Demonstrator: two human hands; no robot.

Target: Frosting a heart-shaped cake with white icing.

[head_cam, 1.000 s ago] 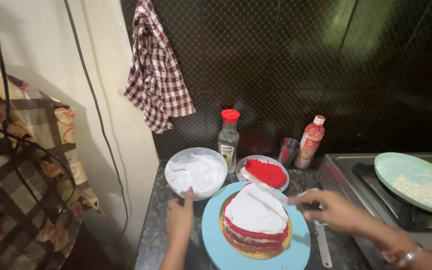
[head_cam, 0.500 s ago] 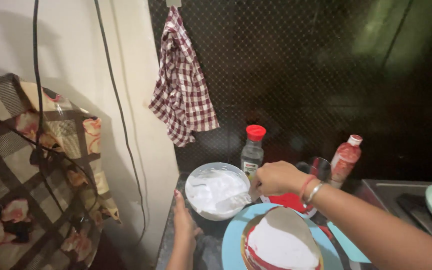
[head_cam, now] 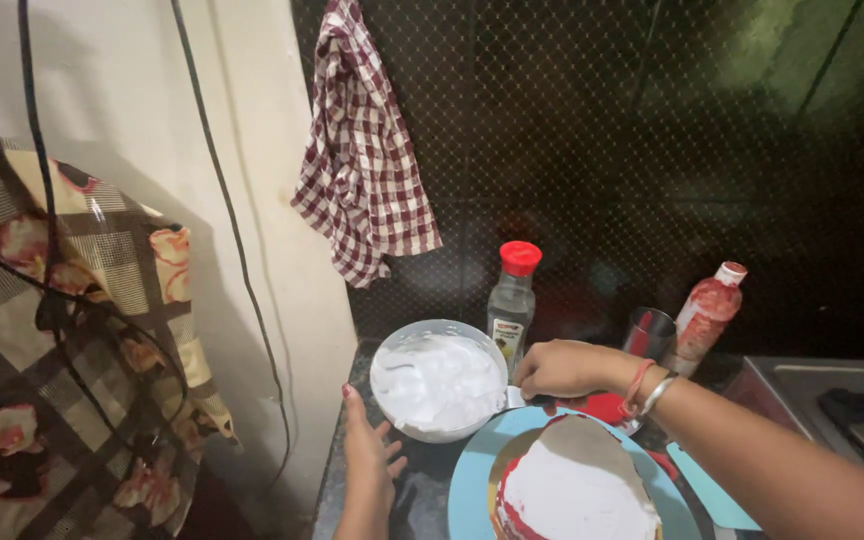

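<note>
Head view, cake: your layered cake (head_cam: 577, 490) sits on the light blue plate (head_cam: 467, 490) at 6 o'clock of the frame. Its top already carries a smooth white coat, while the red side at 9 o'clock of the cake is bare, so I judge the top done and the sides left to do.

Head view, cream: the white bowl (head_cam: 439, 381) of whipped cream stands at 10 o'clock from the cake, just beside the plate, and looks well filled, so plenty is left to spread.

Head view, right hand: your right hand (head_cam: 562, 368) is curled shut over the bowl's 3 o'clock rim, pinching a pale tool whose tip only just shows; what kind it is I cannot tell.

Head view, left hand: your left hand (head_cam: 367, 450) lies spread with fingers loose, touching the bowl's wall at 8 o'clock, holding nothing.

Head view, behind: at 12 o'clock from the bowl stands a clear bottle with a red cap (head_cam: 512, 305); a red sauce bottle (head_cam: 707, 310) and a metal cup (head_cam: 649, 333) stand at 2 o'clock. A checked cloth (head_cam: 362, 160) hangs above.

Head view, table: the dark table (head_cam: 422, 490) carries all of these.
</note>
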